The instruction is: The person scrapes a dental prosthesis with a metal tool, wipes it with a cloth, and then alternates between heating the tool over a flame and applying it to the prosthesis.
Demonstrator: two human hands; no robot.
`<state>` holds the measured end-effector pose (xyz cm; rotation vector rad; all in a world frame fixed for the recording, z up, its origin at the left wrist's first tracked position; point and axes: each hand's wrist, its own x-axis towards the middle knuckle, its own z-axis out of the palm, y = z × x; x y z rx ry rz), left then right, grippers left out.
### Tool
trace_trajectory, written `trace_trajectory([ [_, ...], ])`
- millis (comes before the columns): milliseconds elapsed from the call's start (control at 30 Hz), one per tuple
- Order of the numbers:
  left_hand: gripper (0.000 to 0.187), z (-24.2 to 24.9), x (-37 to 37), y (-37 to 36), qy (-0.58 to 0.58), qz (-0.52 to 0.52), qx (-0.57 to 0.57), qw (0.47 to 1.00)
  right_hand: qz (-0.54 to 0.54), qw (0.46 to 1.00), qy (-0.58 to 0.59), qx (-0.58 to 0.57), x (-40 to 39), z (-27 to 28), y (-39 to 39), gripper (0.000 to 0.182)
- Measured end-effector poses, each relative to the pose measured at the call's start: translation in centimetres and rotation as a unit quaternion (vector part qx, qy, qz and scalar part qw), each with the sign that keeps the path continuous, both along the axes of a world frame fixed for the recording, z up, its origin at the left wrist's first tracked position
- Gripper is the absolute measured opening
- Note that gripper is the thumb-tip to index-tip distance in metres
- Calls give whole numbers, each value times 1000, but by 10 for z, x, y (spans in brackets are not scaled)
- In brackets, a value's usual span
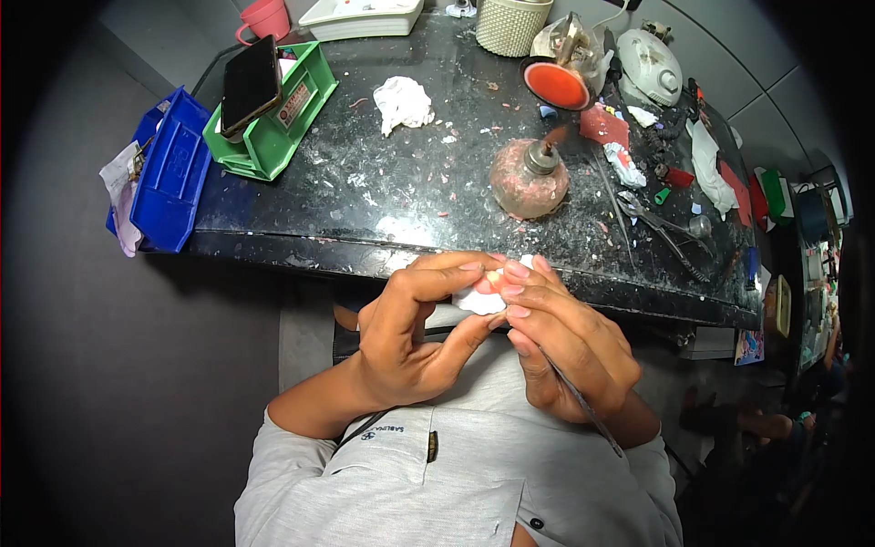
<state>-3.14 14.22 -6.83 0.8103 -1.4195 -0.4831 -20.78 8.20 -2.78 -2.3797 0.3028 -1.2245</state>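
In front of my chest, just off the table's front edge, is a small white plaster dental cast (479, 302) with pink wax and a yellowish tooth-like spot on it. My left hand (407, 328) grips its left side between thumb and fingers. My right hand (581, 351) is closed around a thin metal wax carver (588, 412), whose handle end points down toward my shirt. Its fingertips also press on the cast from the right, and they hide the tool's working tip and part of the cast.
A spirit lamp (529, 180) stands on the black table (401, 196) beyond my hands. Pliers (670, 232) and scraps lie right. A green bin (264, 159) with a phone (251, 87) and a blue bin (173, 173) stand left. Crumpled white tissue (402, 103) lies farther back.
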Motion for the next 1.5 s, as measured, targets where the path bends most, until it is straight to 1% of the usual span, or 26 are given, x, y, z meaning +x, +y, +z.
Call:
trace_trajectory([
  [100,43,3,1,3,1,-24,26,999,2,1000,4,1,-1,1,0,23],
  [300,44,3,0,4,14,-31,32,999,7,1000,9,20,-3,4,1,25],
  [633,44,4,1,4,9,-34,36,999,-2,1000,6,29,-3,4,0,25],
  [900,43,5,-1,6,22,-22,69,997,-8,999,3,36,-4,6,1,25],
  [967,44,5,1,6,18,-26,73,997,-19,998,21,54,-5,10,3,24],
  [1100,44,5,2,6,23,-43,80,996,-18,998,20,65,-4,14,1,20],
  [1167,45,5,3,6,31,-50,80,995,-23,997,2,67,-2,12,0,16],
  [1300,45,4,4,7,50,-64,91,993,-22,997,-5,70,-3,11,0,14],
  [1367,45,5,5,7,50,-68,97,992,-30,995,-1,97,-3,14,3,10],
  [1500,46,8,7,8,49,-83,108,989,-25,994,8,106,-6,16,1,10],
])
